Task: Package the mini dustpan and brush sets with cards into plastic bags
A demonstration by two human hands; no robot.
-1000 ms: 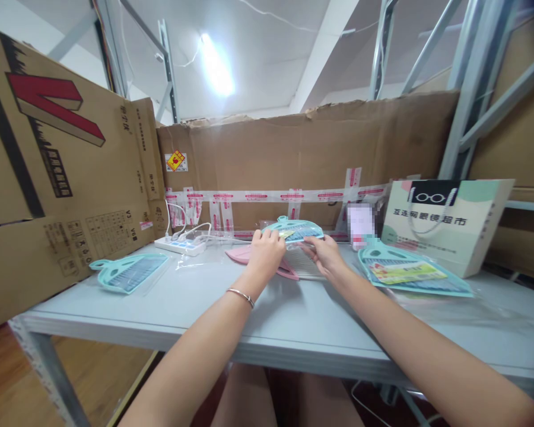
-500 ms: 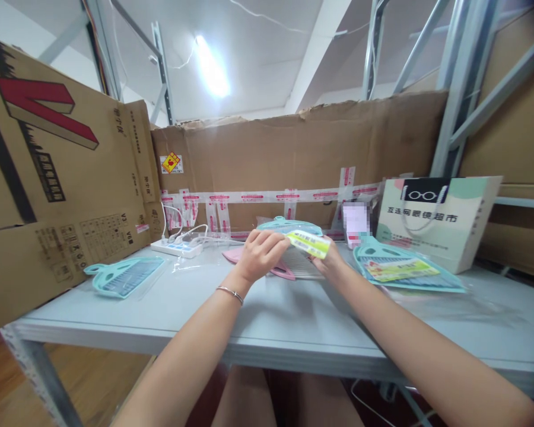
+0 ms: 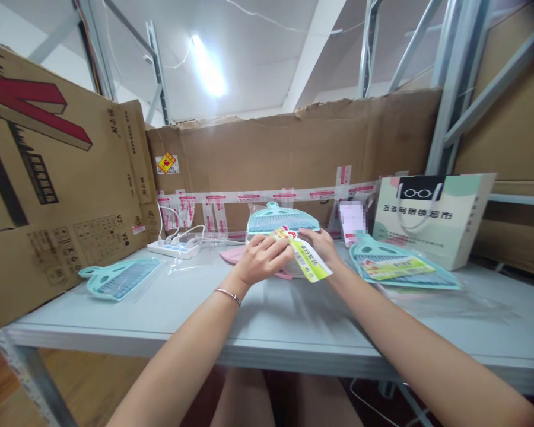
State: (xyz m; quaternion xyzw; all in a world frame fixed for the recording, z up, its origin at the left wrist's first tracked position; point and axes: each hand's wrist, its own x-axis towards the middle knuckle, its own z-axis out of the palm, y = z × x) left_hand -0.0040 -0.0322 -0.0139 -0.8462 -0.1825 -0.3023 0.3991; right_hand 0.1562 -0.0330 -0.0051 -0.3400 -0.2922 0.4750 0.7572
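In front of me a light-blue dustpan with a brush (image 3: pixel 282 220) is tilted up, its bristles facing me and its handle at the top. My right hand (image 3: pixel 324 248) is closed on its lower right corner. Pinched in the closed fingers of my left hand (image 3: pixel 263 259) is a green, yellow and white label card (image 3: pixel 312 262), which hangs slanting toward my right wrist. Whether the card is joined to the dustpan I cannot tell. Partly hidden behind my left hand, a pink dustpan (image 3: pixel 231 255) lies on the table.
Another blue dustpan set (image 3: pixel 122 277) lies at the left, and one with a label card (image 3: pixel 403 267) at the right on clear plastic. Farther back are a white power strip (image 3: pixel 173 248), a phone (image 3: pixel 352 222) and a paper bag (image 3: pixel 431 213). Large cartons (image 3: pixel 267 154) wall the table.
The blue dustpan has tipped up so that its bristled face shows. The label card has swung downward, and my left hand has shifted slightly lower.
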